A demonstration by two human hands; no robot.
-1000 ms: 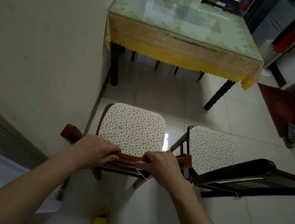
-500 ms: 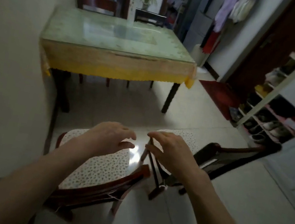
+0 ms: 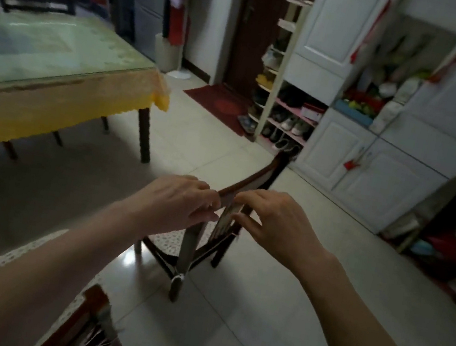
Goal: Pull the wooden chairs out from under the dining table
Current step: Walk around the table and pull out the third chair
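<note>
A dark wooden chair (image 3: 253, 177) with a patterned seat cushion stands on the tile floor to the right of the dining table (image 3: 57, 60), its backrest edge-on to me. My left hand (image 3: 175, 203) curls over the near end of the top rail. My right hand (image 3: 281, 225) pinches the backrest just under that rail, fingers above and thumb below. A second wooden chair (image 3: 91, 319) with the same cushion sits at the lower left, under my left forearm, clear of the table.
The table has a glass top and a yellow cloth. Another dark chair (image 3: 34, 0) stands at its far side. A shoe rack (image 3: 285, 116), white cabinets (image 3: 372, 174) and a red doormat (image 3: 217, 104) line the right. Open tile floor lies around the chairs.
My hands let go of the left chair's backrest, crossed over it to the right, and now close on the right chair's backrest. My view swung right and up.
</note>
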